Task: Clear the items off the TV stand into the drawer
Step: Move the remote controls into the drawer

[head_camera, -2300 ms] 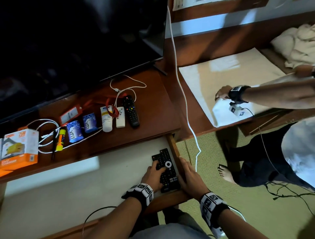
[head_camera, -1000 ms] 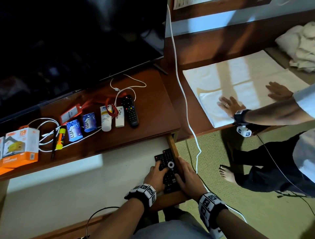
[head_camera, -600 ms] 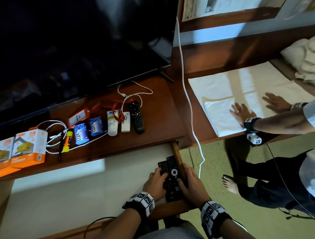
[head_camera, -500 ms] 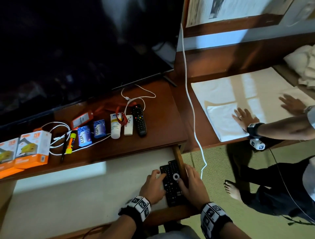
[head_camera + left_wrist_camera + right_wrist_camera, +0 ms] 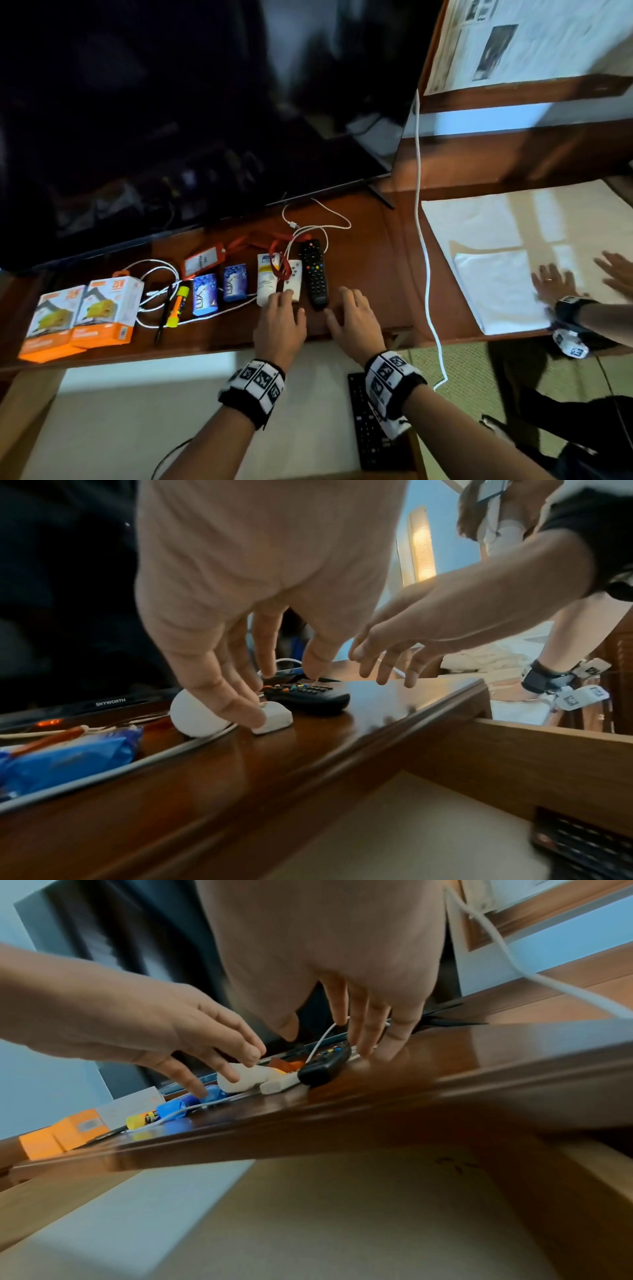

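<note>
The black remote (image 5: 313,274) (long axis running front-to-back) is flanked near the TV stand's (image 5: 363,260) front edge: left hand (image 5: 281,320) touches the white remote (image 5: 294,279), right hand (image 5: 354,317) is spread, empty.

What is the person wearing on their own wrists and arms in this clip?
Both forearms are bare, with no sleeves. Each wrist carries a black band set with white square tags printed with black patterns, just behind the left hand and the right hand. No rings show.

"skyworth" on the tv's lower bezel (image 5: 110,700), "lux" on a blue soap packet (image 5: 204,298)
</note>
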